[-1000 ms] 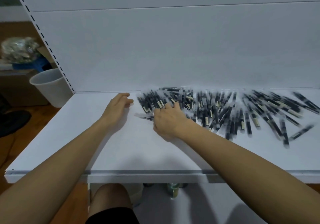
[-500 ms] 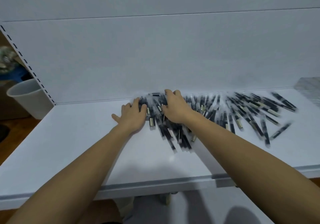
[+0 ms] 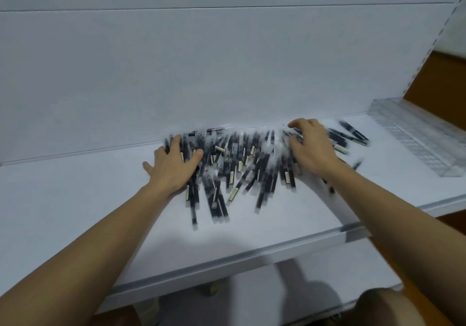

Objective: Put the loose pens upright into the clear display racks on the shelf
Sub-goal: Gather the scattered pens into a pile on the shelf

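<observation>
We see a person's two bare arms reach over a white shelf (image 3: 75,199), where a heap of loose pens (image 3: 237,167), dark-barrelled with pale labels, lies along the foot of the white back panel (image 3: 201,73). The left hand (image 3: 174,168) lies wide and flat on the heap's left edge, fingers spread, thumb out over the pens. The right hand (image 3: 312,149) rests on the heap's right part, fingers apart and arched, tips on the pens. A few pens lie beyond it toward the clear display rack (image 3: 413,136), which stands at the shelf's right end, apart from the heap. Blur keeps us from telling what its compartments hold. Every pen we can make out lies on its side on the shelf.
</observation>
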`<state>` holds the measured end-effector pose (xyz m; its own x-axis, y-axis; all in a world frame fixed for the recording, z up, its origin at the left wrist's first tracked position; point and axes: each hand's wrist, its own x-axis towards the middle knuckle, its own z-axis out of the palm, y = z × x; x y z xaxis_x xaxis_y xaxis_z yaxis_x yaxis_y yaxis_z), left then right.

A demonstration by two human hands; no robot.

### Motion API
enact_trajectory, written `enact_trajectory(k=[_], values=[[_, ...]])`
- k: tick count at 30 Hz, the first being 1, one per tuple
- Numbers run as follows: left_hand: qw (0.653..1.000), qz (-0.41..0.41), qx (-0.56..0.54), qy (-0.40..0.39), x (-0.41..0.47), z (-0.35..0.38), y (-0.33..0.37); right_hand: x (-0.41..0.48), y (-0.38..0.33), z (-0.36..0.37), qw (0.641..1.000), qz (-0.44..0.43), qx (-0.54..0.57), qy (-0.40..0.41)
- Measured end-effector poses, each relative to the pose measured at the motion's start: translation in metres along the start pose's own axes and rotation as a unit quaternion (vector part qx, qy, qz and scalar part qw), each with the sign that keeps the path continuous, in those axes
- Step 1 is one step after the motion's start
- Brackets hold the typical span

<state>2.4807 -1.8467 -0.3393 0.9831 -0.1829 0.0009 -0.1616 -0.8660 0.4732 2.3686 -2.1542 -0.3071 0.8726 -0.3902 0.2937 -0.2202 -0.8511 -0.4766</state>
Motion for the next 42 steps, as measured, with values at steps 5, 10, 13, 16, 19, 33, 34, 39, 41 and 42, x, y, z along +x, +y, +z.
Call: enact_trajectory(k=[5, 10, 13, 16, 19, 33, 34, 39, 41, 42], values=[[1.000, 0.009, -0.015, 0.000, 0.003, 0.014, 0.024, 0.022, 0.069, -0.031, 0.977, 0.175, -0.117, -0.031], [1.000, -0.008, -0.013, 0.023, 0.005, 0.026, 0.039, 0.049, 0.125, -0.031, 0.965, 0.198, -0.124, -0.119], [0.999, -0.011, -0.022, 0.038, 0.005, 0.029, 0.042, 0.043, 0.111, -0.025, 0.971, 0.161, -0.121, -0.131], [0.999, -0.003, -0.026, 0.041, 0.004, 0.029, 0.038, 0.039, 0.084, -0.022, 0.977, 0.117, -0.126, -0.128], [0.998, 0.016, -0.039, 0.055, 0.000, 0.031, 0.034, 0.042, 0.077, -0.015, 0.979, 0.084, -0.134, -0.128], [0.995, 0.023, -0.070, 0.070, -0.001, 0.034, 0.031, 0.071, 0.065, -0.008, 0.971, 0.160, -0.098, -0.147], [0.994, 0.025, -0.074, 0.071, -0.001, 0.034, 0.031, 0.074, 0.060, -0.005, 0.968, 0.166, -0.102, -0.156], [0.994, 0.031, -0.079, 0.072, -0.003, 0.034, 0.031, 0.073, 0.040, 0.007, 0.970, 0.166, -0.097, -0.151], [0.994, 0.031, -0.082, 0.071, -0.005, 0.034, 0.031, 0.073, 0.035, 0.011, 0.973, 0.156, -0.069, -0.152], [0.994, 0.033, -0.082, 0.071, -0.006, 0.033, 0.031, 0.074, 0.033, 0.013, 0.975, 0.151, -0.050, -0.152]])
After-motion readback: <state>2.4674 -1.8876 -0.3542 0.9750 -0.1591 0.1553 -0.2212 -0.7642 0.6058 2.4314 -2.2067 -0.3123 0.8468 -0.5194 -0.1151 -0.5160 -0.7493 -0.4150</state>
